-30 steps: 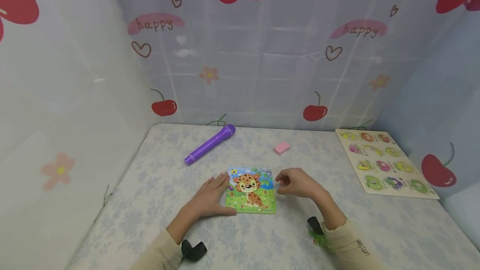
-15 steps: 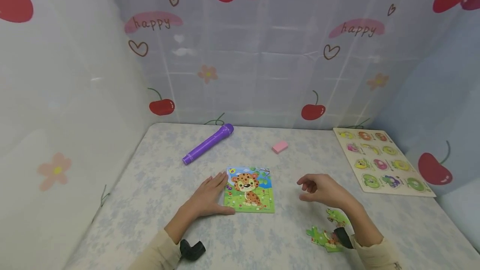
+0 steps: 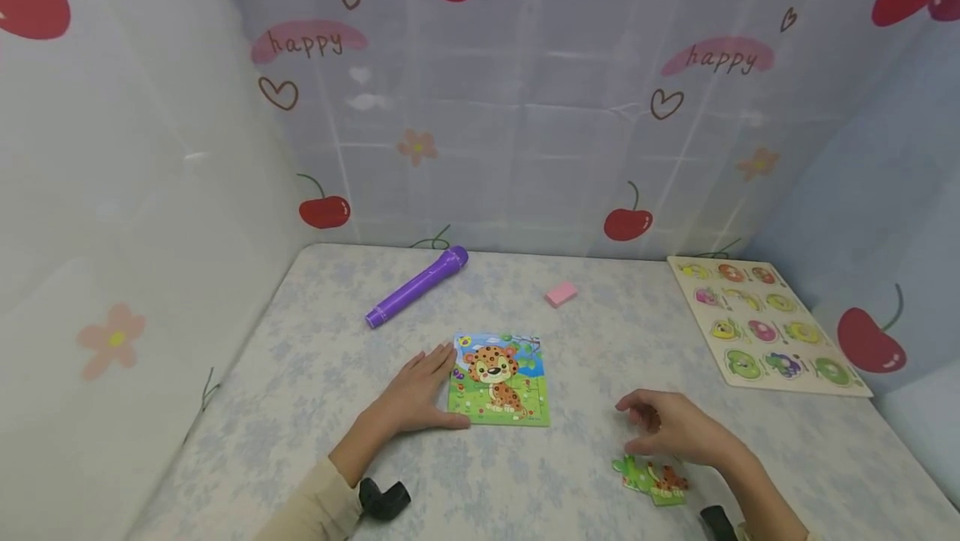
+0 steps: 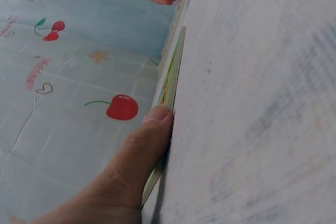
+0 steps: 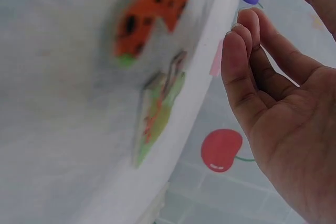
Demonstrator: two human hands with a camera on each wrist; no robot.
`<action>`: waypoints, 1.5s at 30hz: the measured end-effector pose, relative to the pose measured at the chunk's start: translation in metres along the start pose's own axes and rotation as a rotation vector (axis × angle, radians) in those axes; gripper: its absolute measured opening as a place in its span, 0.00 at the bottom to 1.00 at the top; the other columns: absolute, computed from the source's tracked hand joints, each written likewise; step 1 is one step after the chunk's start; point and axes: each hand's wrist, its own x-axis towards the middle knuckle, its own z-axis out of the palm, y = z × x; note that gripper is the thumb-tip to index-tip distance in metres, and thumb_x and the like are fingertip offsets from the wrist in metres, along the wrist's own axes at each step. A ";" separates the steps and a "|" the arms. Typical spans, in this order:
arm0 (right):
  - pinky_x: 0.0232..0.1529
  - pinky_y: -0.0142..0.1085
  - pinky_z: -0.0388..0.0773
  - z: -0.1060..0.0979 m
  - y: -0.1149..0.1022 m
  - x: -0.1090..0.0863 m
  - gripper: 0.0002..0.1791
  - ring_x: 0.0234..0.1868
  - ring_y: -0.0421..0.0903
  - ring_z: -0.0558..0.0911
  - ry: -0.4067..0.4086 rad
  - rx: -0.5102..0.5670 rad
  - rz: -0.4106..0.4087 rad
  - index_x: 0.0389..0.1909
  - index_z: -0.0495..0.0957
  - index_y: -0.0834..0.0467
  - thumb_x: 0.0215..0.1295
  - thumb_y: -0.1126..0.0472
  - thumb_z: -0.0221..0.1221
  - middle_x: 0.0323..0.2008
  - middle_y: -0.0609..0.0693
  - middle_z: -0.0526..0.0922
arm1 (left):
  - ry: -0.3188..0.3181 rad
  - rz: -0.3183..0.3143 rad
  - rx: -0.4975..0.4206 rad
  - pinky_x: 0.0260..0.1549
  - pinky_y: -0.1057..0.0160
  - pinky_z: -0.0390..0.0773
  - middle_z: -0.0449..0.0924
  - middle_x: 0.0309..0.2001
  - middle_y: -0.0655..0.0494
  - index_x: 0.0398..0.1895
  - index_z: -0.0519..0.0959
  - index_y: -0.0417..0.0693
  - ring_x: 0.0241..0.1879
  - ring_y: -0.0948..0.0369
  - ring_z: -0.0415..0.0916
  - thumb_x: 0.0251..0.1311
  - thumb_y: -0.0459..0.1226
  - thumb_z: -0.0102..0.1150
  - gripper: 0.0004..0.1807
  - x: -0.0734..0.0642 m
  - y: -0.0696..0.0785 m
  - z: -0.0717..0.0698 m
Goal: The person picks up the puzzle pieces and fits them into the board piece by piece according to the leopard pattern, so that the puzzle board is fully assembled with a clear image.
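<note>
A square leopard jigsaw puzzle [image 3: 498,380] lies flat on the table in the head view. My left hand [image 3: 415,395] rests along its left side, fingers straight; in the left wrist view the thumb [image 4: 149,135] touches the edge of the puzzle. To the right, my right hand [image 3: 678,426] hovers beside loose jigsaw pieces [image 3: 637,474], with fingers loosely bent and nothing between them. The right wrist view shows a green piece [image 5: 160,116] and an orange spotted piece [image 5: 134,22] lying below that hand, somewhat blurred.
Behind the puzzle lie a purple toy microphone [image 3: 416,288] and a small pink block [image 3: 561,294]. A board with fruit pictures [image 3: 772,328] is at the back right, near the side curtain. A cherry-print curtain [image 3: 480,124] closes off the back.
My right hand has moved away from the puzzle's right edge, rightward and toward me, to the loose pieces, uncovering them. My left hand has stayed on the puzzle.
</note>
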 end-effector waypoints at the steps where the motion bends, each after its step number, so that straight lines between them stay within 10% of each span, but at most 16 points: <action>1: 0.29 0.29 0.71 0.001 0.001 -0.003 0.28 0.31 0.38 0.72 -0.003 -0.002 0.013 0.48 0.79 0.58 0.49 0.50 0.74 0.32 0.47 0.77 | 0.001 -0.001 -0.001 0.76 0.48 0.47 0.42 0.79 0.51 0.78 0.46 0.45 0.78 0.54 0.42 0.45 0.75 0.55 0.65 0.000 0.000 0.000; 45: 0.32 0.31 0.73 0.023 0.003 -0.026 0.24 0.33 0.37 0.73 0.053 -0.126 0.059 0.40 0.77 0.55 0.45 0.49 0.75 0.33 0.44 0.77 | -0.005 -0.003 0.011 0.76 0.48 0.46 0.42 0.79 0.50 0.78 0.46 0.44 0.79 0.54 0.41 0.45 0.75 0.55 0.65 0.000 0.002 -0.002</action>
